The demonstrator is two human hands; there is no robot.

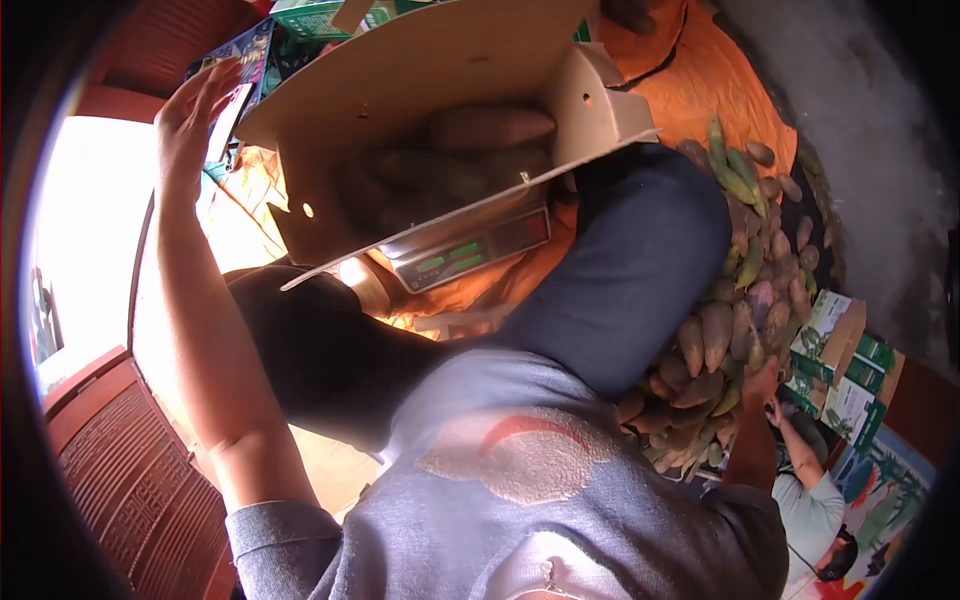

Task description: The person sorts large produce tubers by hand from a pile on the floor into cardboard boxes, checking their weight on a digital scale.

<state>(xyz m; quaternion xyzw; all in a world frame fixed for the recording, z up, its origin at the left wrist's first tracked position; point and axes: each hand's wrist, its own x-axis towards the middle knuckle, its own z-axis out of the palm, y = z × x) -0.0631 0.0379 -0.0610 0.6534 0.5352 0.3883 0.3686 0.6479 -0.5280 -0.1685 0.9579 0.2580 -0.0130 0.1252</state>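
My left hand (195, 105) is raised at the upper left, fingers apart and empty, just beside the outer flap of an open cardboard box (420, 70). The box sits on a digital scale (465, 255) with green digits and holds several long brownish-green fruits (490, 128). My right hand (762, 385) reaches down to the edge of a big pile of the same fruits (745, 270) at the right. It touches the fruits, but its grip is hidden. My grey shirt and blue-trousered knee (620, 270) fill the middle.
An orange sheet (720, 90) lies under the scale and pile. Green-and-white cartons (840, 360) are stacked at the right, printed boxes (255, 50) at the top left. Another person in a pale shirt (812, 505) sits at the lower right, a hand (777, 412) near the pile. A red shutter (130, 480) stands left.
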